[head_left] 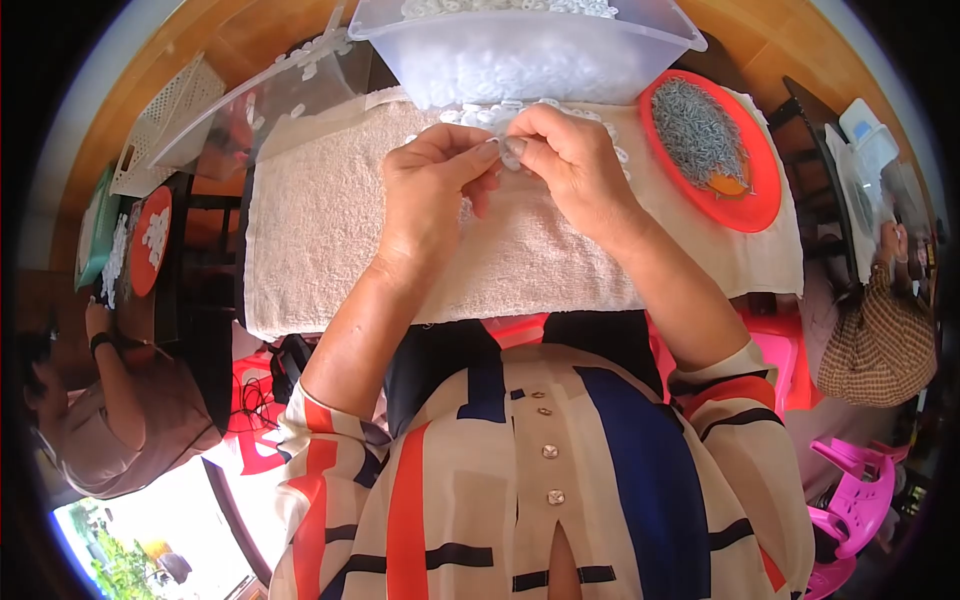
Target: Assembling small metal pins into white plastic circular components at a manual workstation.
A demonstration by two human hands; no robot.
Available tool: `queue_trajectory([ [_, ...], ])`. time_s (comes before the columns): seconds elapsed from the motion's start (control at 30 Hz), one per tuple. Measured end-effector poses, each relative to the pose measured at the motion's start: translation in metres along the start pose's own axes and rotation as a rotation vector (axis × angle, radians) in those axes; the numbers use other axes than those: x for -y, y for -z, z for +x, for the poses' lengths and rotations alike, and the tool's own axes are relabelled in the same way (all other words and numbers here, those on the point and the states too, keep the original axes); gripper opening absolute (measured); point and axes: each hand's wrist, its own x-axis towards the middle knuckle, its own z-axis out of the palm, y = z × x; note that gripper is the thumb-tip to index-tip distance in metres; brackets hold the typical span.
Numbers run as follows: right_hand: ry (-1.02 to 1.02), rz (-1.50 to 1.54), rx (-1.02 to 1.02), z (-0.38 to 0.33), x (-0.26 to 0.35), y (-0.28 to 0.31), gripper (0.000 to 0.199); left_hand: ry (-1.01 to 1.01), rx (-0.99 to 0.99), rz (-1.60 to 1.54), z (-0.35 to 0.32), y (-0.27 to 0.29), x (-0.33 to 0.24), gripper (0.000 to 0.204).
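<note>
Over the far half of the towel-covered table, my left hand [428,185] and my right hand [575,165] meet fingertip to fingertip. Between their thumbs and forefingers they pinch a small white plastic piece [510,157], mostly covered by the fingers. More white plastic pieces [470,116] lie in a loose heap just beyond my hands. To the right, a red oval tray [765,195] holds a pile of thin grey metal nails [697,125]. Whether a nail is between my fingers cannot be made out.
A translucent bin [540,55] full of white pieces stands at the far edge. A clear tub [290,90] with few pieces sits far left, beside a white basket [170,120]. People work at tables on both sides; a pink chair [860,490] stands lower right.
</note>
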Motion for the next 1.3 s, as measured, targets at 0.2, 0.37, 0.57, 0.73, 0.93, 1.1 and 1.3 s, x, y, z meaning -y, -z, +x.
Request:
queue_trajectory([
  [0.2,0.100,-0.088,-0.033,-0.002,-0.004,-0.005,0.002,0.001,-0.027,0.023,-0.001,-0.001,0.003,0.007],
  [0.37,0.085,-0.061,-0.040,-0.006,-0.001,-0.008,0.002,-0.036,-0.037,0.041,-0.003,0.000,0.005,0.005],
  [0.57,-0.057,0.081,0.025,-0.004,-0.001,-0.010,0.004,-0.084,-0.079,0.058,-0.002,-0.002,0.005,0.004],
  [0.73,-0.258,0.337,0.064,0.006,0.000,-0.009,0.009,-0.137,-0.098,0.004,0.003,0.003,0.000,0.004],
  [0.93,-0.026,-0.232,-0.118,0.007,-0.013,0.003,0.009,-0.229,-0.423,-0.342,0.019,0.039,-0.010,0.006],
  [1.1,0.187,-0.594,0.029,0.009,0.014,-0.001,0.009,-0.226,-0.431,-0.379,0.017,0.039,-0.012,0.005],
  [1.3,0.365,-0.646,0.290,0.015,0.025,-0.046,0.010,-0.273,-0.474,-0.397,0.015,0.040,-0.014,0.006],
])
